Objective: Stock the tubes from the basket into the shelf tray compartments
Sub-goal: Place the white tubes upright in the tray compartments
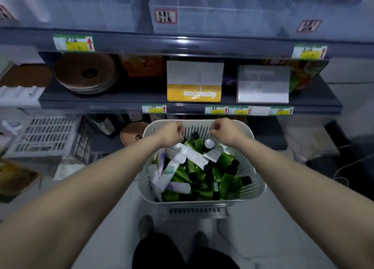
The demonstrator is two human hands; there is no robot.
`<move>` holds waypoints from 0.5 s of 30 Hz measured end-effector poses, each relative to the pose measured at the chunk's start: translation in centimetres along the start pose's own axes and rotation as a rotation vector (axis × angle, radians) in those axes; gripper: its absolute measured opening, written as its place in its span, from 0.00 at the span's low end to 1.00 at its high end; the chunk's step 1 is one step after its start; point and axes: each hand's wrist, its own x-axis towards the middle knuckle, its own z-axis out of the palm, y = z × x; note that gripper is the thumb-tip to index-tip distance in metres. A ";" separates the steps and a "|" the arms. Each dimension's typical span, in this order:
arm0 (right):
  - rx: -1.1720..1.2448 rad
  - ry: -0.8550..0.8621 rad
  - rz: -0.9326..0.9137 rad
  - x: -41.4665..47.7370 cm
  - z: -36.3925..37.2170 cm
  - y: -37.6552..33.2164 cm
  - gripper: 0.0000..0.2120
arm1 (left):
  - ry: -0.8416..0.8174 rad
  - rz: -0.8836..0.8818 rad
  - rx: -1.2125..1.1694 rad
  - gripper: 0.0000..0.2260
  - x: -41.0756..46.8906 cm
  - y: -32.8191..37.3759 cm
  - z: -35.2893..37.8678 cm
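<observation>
A white slotted basket [257, 179] stands in front of the shelves, full of green tubes with black caps [226, 159] and several white tubes [192, 155]. Both my hands hover over its far side. My left hand [172, 133] has its fingers curled down at a dark cap among the tubes; whether it grips one is hidden. My right hand [224, 131] is curled just above a white-capped tube [209, 143], with nothing visible in it. On the top shelf stands a clear tray with divided compartments [202, 25]; no tubes show in it.
The middle shelf holds a yellow notebook pack [194, 80], a silver pack [263, 84] and a brown round stack [85, 72]. A grey crate [46, 135] sits at the lower left. More clear trays flank the top one. My feet [145, 226] stand behind the basket.
</observation>
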 end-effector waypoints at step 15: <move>0.500 -0.081 0.539 5.1 7.9 8.3 0.18 | 0.012 -0.608 -0.232 0.18 4.2 -3.1 8.8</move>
